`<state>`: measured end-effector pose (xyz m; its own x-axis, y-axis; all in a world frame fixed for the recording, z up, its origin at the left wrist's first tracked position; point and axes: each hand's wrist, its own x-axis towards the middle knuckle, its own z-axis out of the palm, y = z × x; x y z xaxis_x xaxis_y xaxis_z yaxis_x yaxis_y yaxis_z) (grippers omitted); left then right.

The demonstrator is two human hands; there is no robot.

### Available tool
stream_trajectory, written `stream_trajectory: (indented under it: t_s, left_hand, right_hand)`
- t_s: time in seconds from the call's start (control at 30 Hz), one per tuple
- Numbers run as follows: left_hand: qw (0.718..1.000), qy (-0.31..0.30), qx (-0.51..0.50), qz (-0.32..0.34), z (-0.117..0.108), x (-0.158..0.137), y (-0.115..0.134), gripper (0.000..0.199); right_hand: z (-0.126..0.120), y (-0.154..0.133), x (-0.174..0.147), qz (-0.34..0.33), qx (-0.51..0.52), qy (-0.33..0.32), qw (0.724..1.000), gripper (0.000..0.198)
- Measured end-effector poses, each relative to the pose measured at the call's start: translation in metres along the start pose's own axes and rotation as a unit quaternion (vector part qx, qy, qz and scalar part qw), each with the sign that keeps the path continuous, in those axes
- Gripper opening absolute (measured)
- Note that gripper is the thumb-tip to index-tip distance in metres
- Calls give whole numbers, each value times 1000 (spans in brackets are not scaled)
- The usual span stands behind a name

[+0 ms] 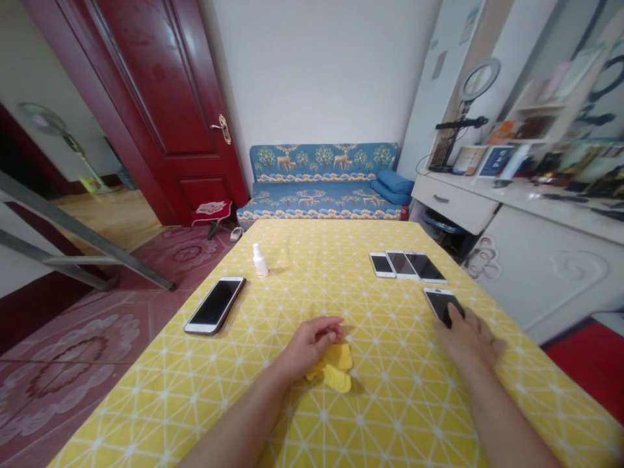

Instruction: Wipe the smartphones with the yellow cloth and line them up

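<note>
My left hand (316,343) is curled over a crumpled yellow cloth (337,374) near the table's middle, the cloth poking out below its fingers. On the right, my right hand (470,341) grips a white-framed smartphone (437,300) with a dark screen; the thumb lies over the screen and the other fingers are at its right side, slightly blurred. Just beyond lie a small white phone (383,265), a middle phone (402,265) and a larger phone (426,267), side by side. Far to the left rests another phone (214,305), screen dark.
A white spray bottle (260,262) stands upright at the back left of the yellow patterned tablecloth (195,403). Beyond the table is a blue sofa (322,195). A white dresser (453,198) runs along the right; a red stool (212,211) sits by the red door (160,84).
</note>
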<state>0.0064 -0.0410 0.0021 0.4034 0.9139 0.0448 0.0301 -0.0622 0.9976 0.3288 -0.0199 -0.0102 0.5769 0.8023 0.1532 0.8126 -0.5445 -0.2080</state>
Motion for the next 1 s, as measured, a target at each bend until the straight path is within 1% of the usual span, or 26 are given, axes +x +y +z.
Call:
stream_trajectory:
  t_s: [0.1, 0.17, 0.33, 0.5, 0.6, 0.67, 0.73, 0.77, 0.8, 0.83, 0.87, 0.9, 0.93, 0.97, 1.0]
  left_hand:
    - [1000, 3, -10, -3, 0, 0, 1, 40]
    - [1000, 3, -18, -1, 0, 0, 0, 40]
    - [1000, 4, -14, 7, 0, 0, -1, 38]
    - [1000, 11, 0, 6, 1, 0, -1, 37]
    - [1000, 14, -5, 7, 1, 1, -2, 37]
    - [1000, 15, -9, 7, 1, 2, -1, 38]
    - [1000, 17, -25, 2, 2, 3, 0, 39]
    - [999, 18, -40, -2, 2, 3, 1, 40]
    - [998, 19, -59, -7, 2, 3, 2, 40]
    - [996, 22, -81, -12, 2, 4, 2, 41]
    - [994, 24, -102, -17, 2, 4, 2, 41]
    - [992, 30, -120, -21, 2, 4, 2, 41]
    - [990, 38, -131, -24, 1, 4, 2, 41]
    - [989, 47, -140, -26, 0, 4, 1, 41]
    - [987, 57, -147, -29, -1, 4, 0, 41]
  right_hand:
    - [-3, 1, 9, 2, 11, 5, 1000, 57]
    - [-4, 1, 13, -11, 24, 11, 1000, 56]
    - [0, -3, 19, -9, 27, 8, 1000, 55]
    - [6, -4, 21, -19, 30, 36, 999, 53]
    - [7, -3, 22, -48, 62, 75, 994, 49]
    - [5, -9, 20, -72, 92, 108, 987, 47]
    - [1, -22, 12, -119, 141, 142, 973, 44]
    - [-3, -32, 3, -158, 178, 147, 960, 42]
    - [-7, -44, -8, -210, 223, 135, 942, 39]
    - [-11, -56, -23, -266, 276, 106, 917, 35]
    - [-16, -69, -40, -323, 322, 47, 889, 31]
    - [-22, -82, -59, -361, 344, -23, 866, 27]
    - [-27, -93, -79, -399, 335, -90, 849, 24]
    - [-32, -103, -98, -440, 310, -139, 831, 21]
    - [-36, -111, -116, -474, 284, -162, 817, 26]
